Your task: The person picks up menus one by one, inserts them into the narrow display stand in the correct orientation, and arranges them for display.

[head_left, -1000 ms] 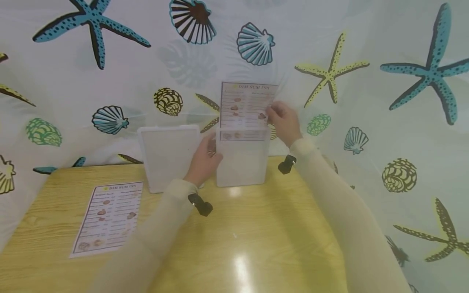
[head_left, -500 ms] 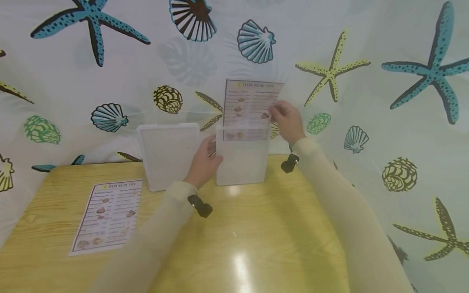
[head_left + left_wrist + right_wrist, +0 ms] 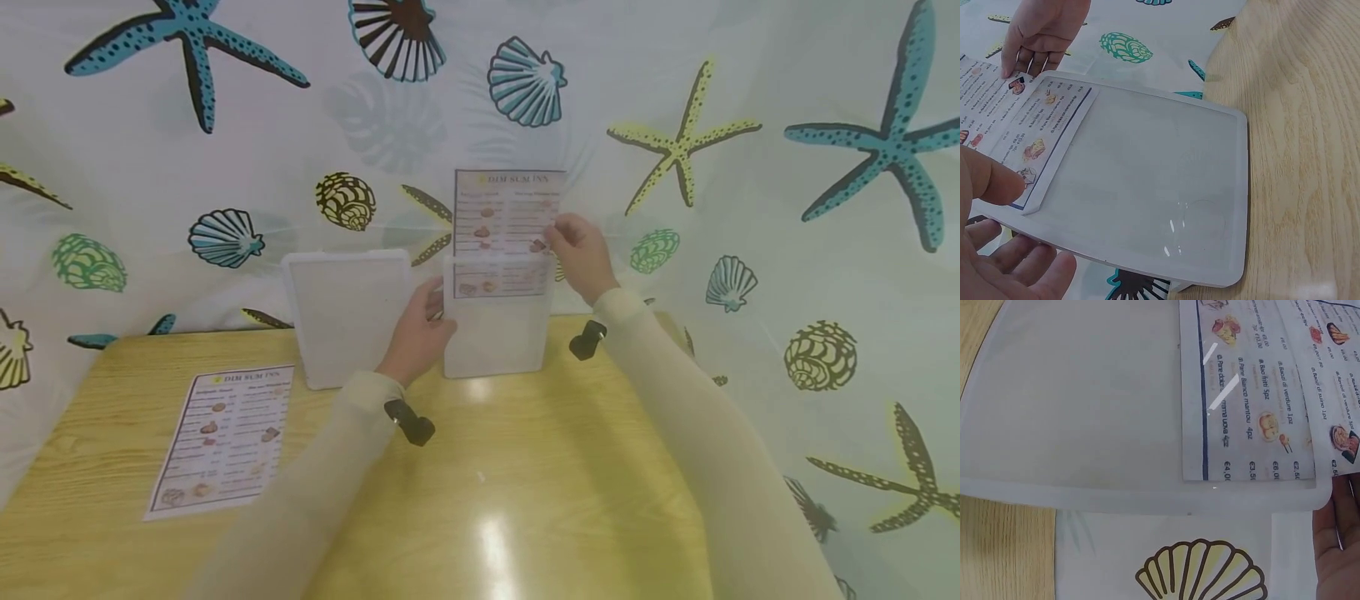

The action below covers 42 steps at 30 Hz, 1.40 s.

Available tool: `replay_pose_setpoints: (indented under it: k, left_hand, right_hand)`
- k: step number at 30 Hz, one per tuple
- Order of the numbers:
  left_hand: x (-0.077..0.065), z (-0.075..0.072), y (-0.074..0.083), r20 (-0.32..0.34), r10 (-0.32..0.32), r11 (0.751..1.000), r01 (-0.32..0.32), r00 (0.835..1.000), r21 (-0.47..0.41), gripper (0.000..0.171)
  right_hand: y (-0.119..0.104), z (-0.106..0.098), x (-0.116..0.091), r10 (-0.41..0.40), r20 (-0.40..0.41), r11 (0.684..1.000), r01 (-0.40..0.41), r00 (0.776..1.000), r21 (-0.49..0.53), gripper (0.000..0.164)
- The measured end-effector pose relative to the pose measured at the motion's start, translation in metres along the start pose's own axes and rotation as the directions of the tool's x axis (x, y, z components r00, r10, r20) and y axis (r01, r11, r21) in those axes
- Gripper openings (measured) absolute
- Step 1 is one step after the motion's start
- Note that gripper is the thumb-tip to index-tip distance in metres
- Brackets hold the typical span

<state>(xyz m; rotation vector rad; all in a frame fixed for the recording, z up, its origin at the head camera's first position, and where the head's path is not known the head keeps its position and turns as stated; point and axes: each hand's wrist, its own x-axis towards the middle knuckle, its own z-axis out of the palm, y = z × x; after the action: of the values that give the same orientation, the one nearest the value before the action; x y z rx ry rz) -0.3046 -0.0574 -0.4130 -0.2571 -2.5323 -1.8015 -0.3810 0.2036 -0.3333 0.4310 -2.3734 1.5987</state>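
My left hand [image 3: 416, 333] grips the left side of a clear, white-edged menu holder [image 3: 495, 337] that stands upright near the back of the table. Its thumb lies across the front, and the other fingers are curled behind, as the left wrist view shows. My right hand [image 3: 583, 254] pinches the right edge of a printed "Dim Sum Inn" menu sheet [image 3: 510, 208]. The lower part of the sheet [image 3: 1038, 147] is inside the holder's top, and the rest sticks up above the rim. Behind the clear panel [image 3: 1085, 412], the space below the sheet is bare.
A second clear holder [image 3: 352, 317] stands upright just left of the first. Another menu sheet [image 3: 225, 442] lies face up on the wooden table [image 3: 465, 517] at the left. A hanging cloth [image 3: 420, 133] printed with shells and starfish rises behind the table's back edge.
The menu sheet first tilted a little to the right, then came back straight and slid slightly lower into the holder with my right hand. My left hand and the holder stay put.
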Motion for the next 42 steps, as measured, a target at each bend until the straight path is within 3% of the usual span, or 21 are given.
replay_pose_setpoints:
  k: [8,21,29,42]
  left_hand:
    - [-0.001,0.0,0.001,0.001,-0.005,1.0,0.005,1.0,-0.01,0.072]
    - [-0.002,0.0,0.0,0.006,-0.014,0.999,0.015,1.0,-0.033,0.074]
    - [-0.002,0.0,-0.001,0.015,-0.023,1.0,0.023,1.0,-0.014,0.075]
    - [-0.004,0.0,0.0,0.019,-0.041,0.999,0.041,0.999,-0.015,0.076]
  right_hand:
    - [-0.002,0.001,0.002,0.022,-0.041,0.997,-0.019,0.999,0.072,0.019]
    - [0.005,0.003,-0.003,0.043,-0.055,0.999,-0.042,0.998,0.01,0.015]
    - [0.011,-0.006,-0.002,0.049,-0.047,0.997,-0.051,0.998,-0.057,0.017]
    - [0.009,-0.004,-0.004,0.08,-0.022,0.996,-0.08,0.997,-0.034,0.021]
